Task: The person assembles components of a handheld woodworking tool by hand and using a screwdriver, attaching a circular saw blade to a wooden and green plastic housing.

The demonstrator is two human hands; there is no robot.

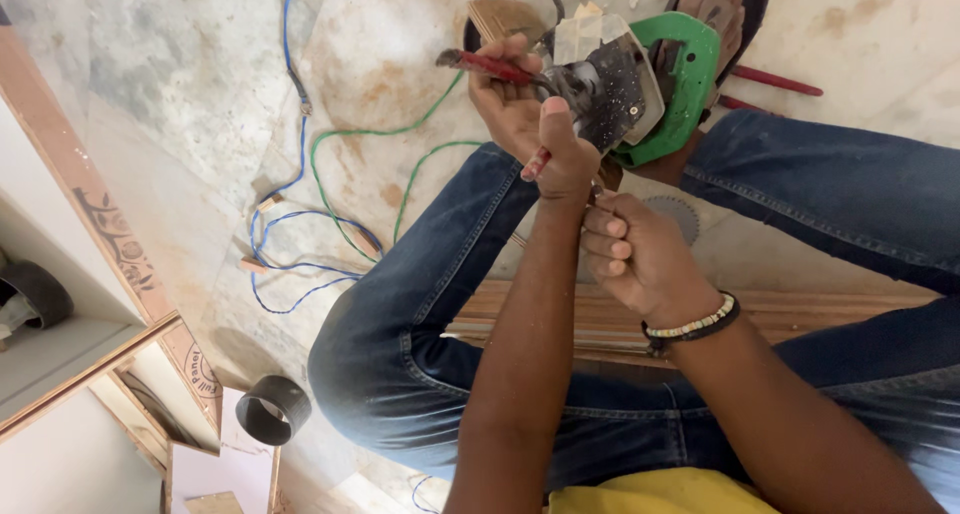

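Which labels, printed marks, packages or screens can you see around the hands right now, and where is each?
Printed mark on plywood edge: lower left, dark lettering on a brown board strip.
Ornamental print: left, dark scrollwork on a brown board edge.
No packages, signs or screens in view; the green circular saw at the left hand and right hand shows no readable label.

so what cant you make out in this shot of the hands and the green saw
- Head view: the blade of the green-handled circular saw is covered by its metal guard.
- The tips of the red-handled pliers are hidden by the left hand.
- What the right hand grips is enclosed by its curled fingers.
- The black ring-shaped roll is too small to identify.
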